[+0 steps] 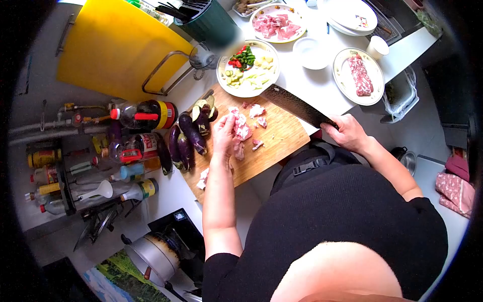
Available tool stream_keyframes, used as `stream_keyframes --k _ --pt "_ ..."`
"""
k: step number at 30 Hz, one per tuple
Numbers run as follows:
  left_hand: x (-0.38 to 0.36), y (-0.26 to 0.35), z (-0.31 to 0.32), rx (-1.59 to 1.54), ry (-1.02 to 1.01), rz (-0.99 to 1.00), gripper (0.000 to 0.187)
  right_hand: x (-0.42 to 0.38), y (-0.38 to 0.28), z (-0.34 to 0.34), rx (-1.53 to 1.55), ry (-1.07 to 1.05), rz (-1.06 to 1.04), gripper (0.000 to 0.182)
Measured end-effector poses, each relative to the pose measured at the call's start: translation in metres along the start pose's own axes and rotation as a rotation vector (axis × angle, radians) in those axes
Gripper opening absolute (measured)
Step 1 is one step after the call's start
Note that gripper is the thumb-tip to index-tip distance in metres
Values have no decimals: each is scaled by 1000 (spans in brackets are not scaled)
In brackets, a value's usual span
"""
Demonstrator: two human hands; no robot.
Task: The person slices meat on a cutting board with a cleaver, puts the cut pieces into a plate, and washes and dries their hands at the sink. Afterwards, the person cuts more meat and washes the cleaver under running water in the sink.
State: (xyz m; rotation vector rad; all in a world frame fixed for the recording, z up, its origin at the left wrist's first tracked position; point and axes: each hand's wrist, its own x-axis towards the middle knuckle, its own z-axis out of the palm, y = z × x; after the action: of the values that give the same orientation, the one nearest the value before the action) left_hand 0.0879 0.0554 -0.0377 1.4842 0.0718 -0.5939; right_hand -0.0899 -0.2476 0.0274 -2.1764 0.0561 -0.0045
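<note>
My right hand (pixel 348 133) is wrapped round the handle of a cleaver (pixel 296 104), whose broad dark blade reaches left over the board's far edge, apart from the meat. My left hand (pixel 222 133) has its fingers closed against a piece of raw meat (pixel 241 126) on the wooden cutting board (pixel 284 137). Small chopped bits of meat (pixel 257 110) lie to the right of that piece. Beside my left hand, several purple eggplants (pixel 191 133) rest along the board's left side. Part of the meat is hidden behind my fingers.
Beyond the board stands a plate of cut vegetables (pixel 274 80). Farther back are a plate of sliced meat (pixel 297 36), a white bowl (pixel 310 53) and a plate with a meat slab (pixel 340 80). Bottles (pixel 143 115) stand left; a pot (pixel 151 256) sits on the stove.
</note>
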Motion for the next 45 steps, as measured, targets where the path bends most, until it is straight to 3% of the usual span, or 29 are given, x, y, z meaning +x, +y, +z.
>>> stream_keyframes --k 5,13,18,23,26,31,34,38,40,45 --pt "-10 -4 6 -212 35 -74 21 1 15 11 -41 -3 -57 14" --pt "-25 5 6 -49 46 -87 13 10 13 17 -343 -120 81 19" --pt "-42 12 -2 263 48 -7 24 18 10 29 -392 -128 6 23" --pt "-50 -2 -13 372 137 54 22 20 -4 47 -428 -121 39 22" --pt "-53 -10 -24 795 323 196 27 16 -12 62 -416 -207 -13 19" --pt "-57 -27 -48 512 317 157 25 17 -36 82 -342 -379 -71 19" --pt "-69 -17 -47 477 367 111 25 16 -29 87 -349 -196 -94 18" --pt "-71 -25 -58 493 375 115 23 30 -28 75 -624 -53 -130 16" --pt "-74 -26 -60 315 343 86 23 35 -30 76 -687 -38 -120 16" --pt "-93 -18 -64 219 307 74 26 41 -23 96 -749 -31 -84 17"
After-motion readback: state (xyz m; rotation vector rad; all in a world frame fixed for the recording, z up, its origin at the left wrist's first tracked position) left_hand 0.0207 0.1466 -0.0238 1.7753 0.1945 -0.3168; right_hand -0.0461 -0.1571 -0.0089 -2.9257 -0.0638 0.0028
